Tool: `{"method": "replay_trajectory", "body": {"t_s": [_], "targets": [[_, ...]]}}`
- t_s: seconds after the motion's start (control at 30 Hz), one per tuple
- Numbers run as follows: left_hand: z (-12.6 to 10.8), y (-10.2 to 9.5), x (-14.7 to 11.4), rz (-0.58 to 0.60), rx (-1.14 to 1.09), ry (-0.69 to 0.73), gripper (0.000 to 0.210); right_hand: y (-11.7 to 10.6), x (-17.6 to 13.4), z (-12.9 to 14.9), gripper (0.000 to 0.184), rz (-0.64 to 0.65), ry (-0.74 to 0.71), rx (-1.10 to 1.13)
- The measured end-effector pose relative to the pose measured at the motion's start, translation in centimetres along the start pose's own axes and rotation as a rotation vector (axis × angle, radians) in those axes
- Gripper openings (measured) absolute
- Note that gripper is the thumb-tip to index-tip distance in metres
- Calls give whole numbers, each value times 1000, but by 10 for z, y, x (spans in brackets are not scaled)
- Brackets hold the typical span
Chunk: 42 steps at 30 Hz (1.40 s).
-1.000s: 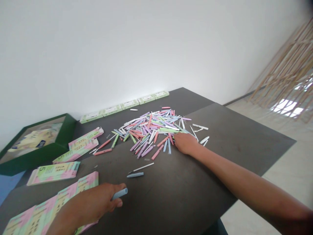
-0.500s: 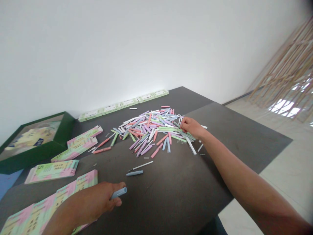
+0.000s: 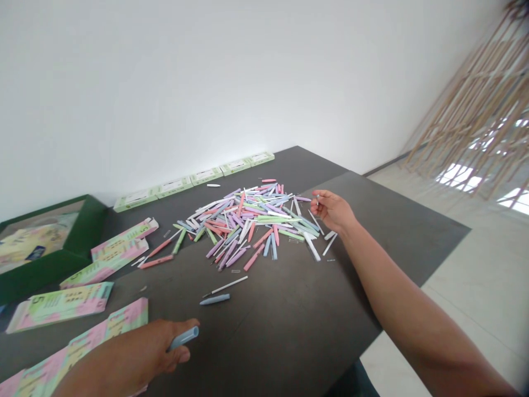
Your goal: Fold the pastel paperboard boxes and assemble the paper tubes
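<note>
Dark tabletop beneath, a blue tube pokes from the left grip.

pen-part pile: smooth plastic, matt | blue barrel before pile: smooth plastic | tabletop under pile: matt | cartons left of pile: printed card | wall behind pile: matt, smooth | floor right of pile: glossy
</note>
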<state>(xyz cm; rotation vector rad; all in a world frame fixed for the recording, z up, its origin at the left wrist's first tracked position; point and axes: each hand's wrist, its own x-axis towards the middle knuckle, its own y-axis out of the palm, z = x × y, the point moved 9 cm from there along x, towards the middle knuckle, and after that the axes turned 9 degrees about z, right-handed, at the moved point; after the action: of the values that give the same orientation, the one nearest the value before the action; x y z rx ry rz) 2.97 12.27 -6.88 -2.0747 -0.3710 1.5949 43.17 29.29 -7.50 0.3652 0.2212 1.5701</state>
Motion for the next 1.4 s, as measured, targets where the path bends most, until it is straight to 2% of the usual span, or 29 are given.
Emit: {"method": "replay_trajectory", "body": {"t_s": [0.1, 0.23, 0.33, 0.47, 0.57, 0.7, 0.87, 1.03, 1.17, 1.27, 1.4], "targets": [[3, 2, 0, -1, -7, -10, 55, 5, 0, -6, 9, 21, 31, -9], [14, 3, 4, -58, -26, -3, 56, 15, 1, -16, 9, 100, 78, -14], [17, 6, 7, -41, -51, -2, 57, 20, 1, -22, 10, 134, 94, -21], [6, 2, 2, -27, -19, -6, 58, 30, -1, -28, 11, 198, 116, -25], [-1, -2, -5, 0, -7, -39, 56, 46, -6, -28, 13, 259, 129, -55], [-11, -9, -9, 5, -6, 21, 50, 87, -23, -23, 10, 368, 117, -206], [-11, -17, -9, 5, -12, -4, 50, 171, -70, -16, 8, 654, 54, -438], [-17, -22, -14, 0, 10, 42, 32, 238, -119, -21, 17, 808, 15, -526], [-16, -25, -21, -21, 16, 46, 31, 268, -135, -17, 18, 777, -86, -538], [-18, -27, -25, -32, 29, 61, 28, 278, -141, -15, 18, 749, -148, -576], [-21, -26, -27, -28, 26, 73, 26, 288, -153, -16, 16, 789, -202, -657]]}}
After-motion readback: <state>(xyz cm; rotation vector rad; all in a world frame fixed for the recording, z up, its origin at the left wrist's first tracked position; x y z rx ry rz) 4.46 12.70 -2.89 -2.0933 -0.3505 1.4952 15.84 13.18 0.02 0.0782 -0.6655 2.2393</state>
